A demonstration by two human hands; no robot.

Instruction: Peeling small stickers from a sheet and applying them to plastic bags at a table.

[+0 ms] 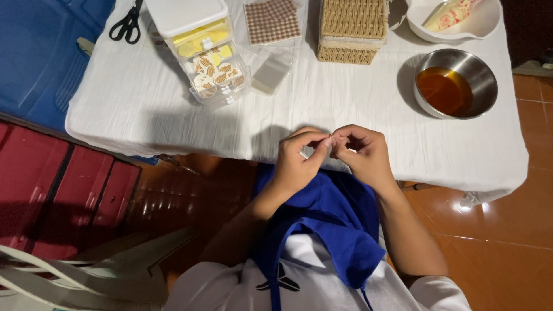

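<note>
My left hand [296,158] and my right hand [362,151] meet at the near edge of the table with the white cloth [144,98]. Their fingertips pinch together on a small clear, thin thing [329,141]; it is too small to tell what it is. Both hands hover above my blue apron [340,219]. A clear stack of small drawers [207,55] with yellow and brown-patterned pieces stands at the back left of the hands. A steel bowl of amber liquid [449,86] sits to the right.
Black scissors [128,24] lie at the far left. A checked brown packet [272,20], a woven basket [352,29], a white bowl [461,20] and a clear plastic piece [271,72] stand at the back. Red crates [63,184] are on the floor left.
</note>
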